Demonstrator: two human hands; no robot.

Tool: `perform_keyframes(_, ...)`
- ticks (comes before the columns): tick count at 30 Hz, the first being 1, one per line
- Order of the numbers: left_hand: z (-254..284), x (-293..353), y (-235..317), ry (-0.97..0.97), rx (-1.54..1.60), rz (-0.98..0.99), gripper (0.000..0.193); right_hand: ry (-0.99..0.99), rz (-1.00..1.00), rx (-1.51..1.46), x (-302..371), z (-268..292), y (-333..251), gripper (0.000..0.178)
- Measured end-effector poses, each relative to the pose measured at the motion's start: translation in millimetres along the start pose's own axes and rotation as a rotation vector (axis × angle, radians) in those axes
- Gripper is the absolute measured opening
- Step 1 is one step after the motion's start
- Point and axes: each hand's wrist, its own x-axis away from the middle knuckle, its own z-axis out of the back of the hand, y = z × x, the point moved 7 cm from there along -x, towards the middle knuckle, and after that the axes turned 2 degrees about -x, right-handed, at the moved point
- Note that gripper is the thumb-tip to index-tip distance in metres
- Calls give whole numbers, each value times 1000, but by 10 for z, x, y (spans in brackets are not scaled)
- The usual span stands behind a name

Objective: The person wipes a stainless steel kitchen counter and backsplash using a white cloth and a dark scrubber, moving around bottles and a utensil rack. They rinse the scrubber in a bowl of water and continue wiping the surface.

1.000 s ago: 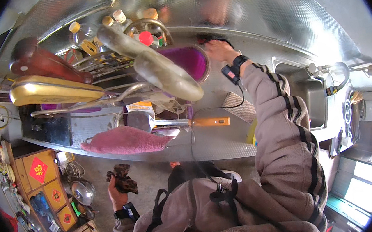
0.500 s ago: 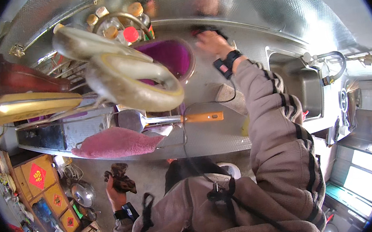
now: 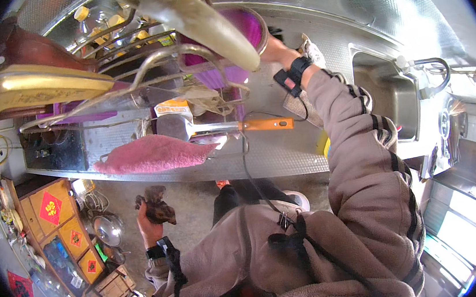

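Observation:
My left hand (image 3: 150, 222), low at the left below the counter's front edge, is closed around a dark brown, crumpled thing (image 3: 158, 205) whose kind I cannot make out. My right arm stretches across the steel counter (image 3: 286, 164) to its back. There my right hand (image 3: 277, 50) is partly covered by the rim of a purple container (image 3: 248, 28), so its fingers are hidden. Just beyond it a bit of a dark thing (image 3: 275, 30) shows. A black band with a small device (image 3: 287, 82) sits at the right wrist.
A wire rack (image 3: 150, 62) juts close in front, with a gold-handled utensil (image 3: 45, 84), a spatula (image 3: 267, 124) and a pink cloth (image 3: 154, 154). Bottles (image 3: 83, 18) stand behind it. To the right is a steel sink (image 3: 385, 89) with a faucet (image 3: 433, 76).
The whole view has shifted, and the rack and purple container now cover the right hand's fingers, which earlier lay over a dark thing. The left hand still holds the brown crumpled thing.

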Motion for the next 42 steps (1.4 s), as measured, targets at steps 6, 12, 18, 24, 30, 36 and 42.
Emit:
perform_keyframes(6,-50,15,78,2,10,-43,39,-169,-36,-421,397,114,-342,28)
perform_keyframes(12,-69,-39,21,-42,23,-32,40,-96,-378,-421,593,170,158,32)
perform_keyframes(18,-4,-170,52,-43,41,18,38,-197,-380,-521,818,190,-536,32)
perform_keyframes(24,101,-202,139,-107,66,-24,42,-202,-429,-484,1140,258,-348,34)
perform_keyframes(30,332,-179,114,3,14,63,38,20,-676,-432,1311,114,62,21)
perform_keyframes(36,296,-202,174,-36,-2,50,38,-55,-593,-620,1637,57,-486,27)
perform_keyframes(42,418,-178,250,-93,-32,58,42,83,-982,-375,1736,53,288,23)
